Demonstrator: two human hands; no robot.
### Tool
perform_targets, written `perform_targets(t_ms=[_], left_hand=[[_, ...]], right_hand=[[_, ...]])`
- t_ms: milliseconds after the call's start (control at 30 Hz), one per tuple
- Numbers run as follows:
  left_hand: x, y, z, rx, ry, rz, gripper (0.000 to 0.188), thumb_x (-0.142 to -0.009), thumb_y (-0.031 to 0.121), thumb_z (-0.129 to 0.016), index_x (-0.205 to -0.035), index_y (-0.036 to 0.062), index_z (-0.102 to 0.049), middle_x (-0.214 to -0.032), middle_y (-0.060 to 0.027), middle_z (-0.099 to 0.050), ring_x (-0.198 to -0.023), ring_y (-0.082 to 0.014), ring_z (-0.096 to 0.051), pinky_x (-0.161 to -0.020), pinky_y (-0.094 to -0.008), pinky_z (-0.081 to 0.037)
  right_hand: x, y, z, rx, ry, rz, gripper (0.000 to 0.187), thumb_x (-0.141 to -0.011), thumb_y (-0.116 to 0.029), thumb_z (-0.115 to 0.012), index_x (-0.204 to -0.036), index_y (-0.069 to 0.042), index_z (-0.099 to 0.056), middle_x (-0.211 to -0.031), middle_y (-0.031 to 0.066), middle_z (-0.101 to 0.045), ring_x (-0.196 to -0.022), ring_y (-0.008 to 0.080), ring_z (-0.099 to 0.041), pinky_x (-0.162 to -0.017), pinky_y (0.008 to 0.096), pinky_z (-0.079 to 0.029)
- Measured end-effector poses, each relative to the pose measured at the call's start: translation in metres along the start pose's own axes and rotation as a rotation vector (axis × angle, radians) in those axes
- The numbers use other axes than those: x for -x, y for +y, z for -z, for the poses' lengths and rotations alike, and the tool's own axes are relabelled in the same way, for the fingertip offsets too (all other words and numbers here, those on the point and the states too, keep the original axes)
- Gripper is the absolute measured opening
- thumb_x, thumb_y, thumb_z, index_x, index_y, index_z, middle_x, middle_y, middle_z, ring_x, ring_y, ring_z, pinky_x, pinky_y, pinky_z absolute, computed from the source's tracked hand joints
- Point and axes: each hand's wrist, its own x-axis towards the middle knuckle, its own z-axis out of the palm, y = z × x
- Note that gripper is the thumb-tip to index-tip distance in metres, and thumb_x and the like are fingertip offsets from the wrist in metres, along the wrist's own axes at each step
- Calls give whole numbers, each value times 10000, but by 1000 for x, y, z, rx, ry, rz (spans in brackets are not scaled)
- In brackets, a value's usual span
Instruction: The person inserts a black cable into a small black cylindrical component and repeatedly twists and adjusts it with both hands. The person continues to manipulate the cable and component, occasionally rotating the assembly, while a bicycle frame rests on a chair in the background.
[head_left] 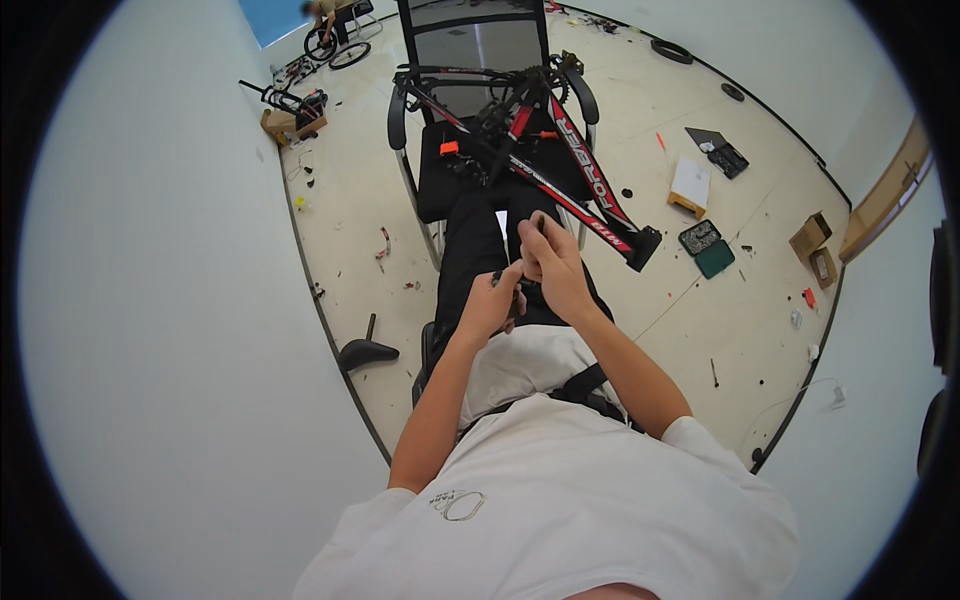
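Observation:
Over my lap, my left hand (497,298) is closed around a small black part whose kind I cannot make out. Just above it and to its right, my right hand (549,254) pinches something small and dark, mostly hidden by the fingers. The two hands are close together. Beyond them a black, red and white bicycle frame (578,165) lies across the chair in front of me, its head-tube end jutting out to the right of my knees. A small orange-red object (449,148) sits on the chair seat, left of the frame.
The black office chair (433,190) faces me. A bicycle saddle (368,352) lies on the floor at left. At right are an open green case (712,256), a white-topped box (690,187), a black tool case (728,158) and cardboard boxes (812,240). Another person (335,20) handles wheels far left.

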Motion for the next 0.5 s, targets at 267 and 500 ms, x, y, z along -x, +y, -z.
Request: perform_targets(t_ms=[267,500], left_hand=[[-5,-25,-14,-87,-23,-426,466,-950,426,-536,-687,42,-544,-576,-14,-511,-480,-81,-446,-449,-261,-396],[-7,-10,8,-180,47,-286,310,-894,352,-606,-818,61,-531,-665,-22,-521,-598,-115,-478,-543,-295,-392]], right_hand=[[24,-6,0,649,-300,502,126,-822,-120,-651,-757,-59,-562,-531,42,-501,-425,175,-465,-400,305,-318],[41,-5,-9,942,-542,840,241,-762,-186,-728,-713,-55,-532,-676,97,-544,-622,285,-565,-529,377,-446]])
